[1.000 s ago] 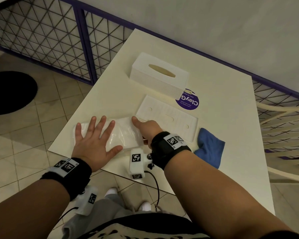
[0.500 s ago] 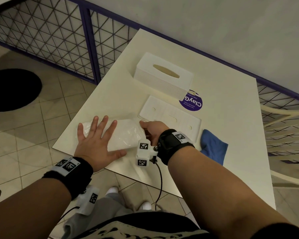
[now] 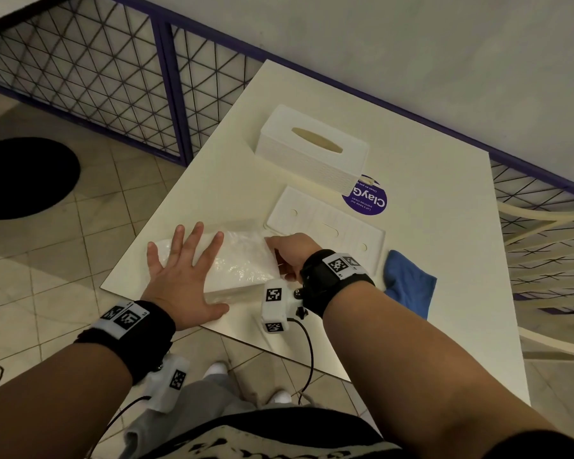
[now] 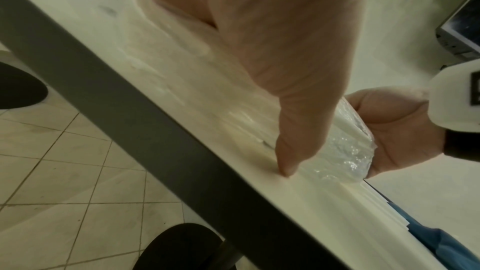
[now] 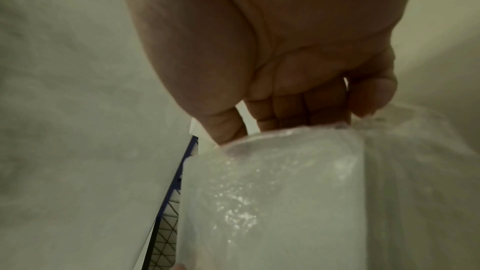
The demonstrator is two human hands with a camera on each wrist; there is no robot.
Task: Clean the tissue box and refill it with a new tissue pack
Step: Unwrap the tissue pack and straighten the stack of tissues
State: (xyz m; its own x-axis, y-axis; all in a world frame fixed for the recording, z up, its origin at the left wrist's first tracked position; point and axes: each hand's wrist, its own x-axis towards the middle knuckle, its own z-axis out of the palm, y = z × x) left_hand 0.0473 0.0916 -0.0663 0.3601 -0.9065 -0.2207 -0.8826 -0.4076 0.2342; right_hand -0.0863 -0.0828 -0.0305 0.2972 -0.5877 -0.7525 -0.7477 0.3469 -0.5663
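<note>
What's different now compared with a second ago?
The right hand has curled round the near end of the tissue pack, where a second ago a finger only touched it. The left hand still presses flat on the pack. Tissue box, its base plate and blue cloth stayed put.

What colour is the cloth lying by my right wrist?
Blue; the cloth shows best in the head view.
</note>
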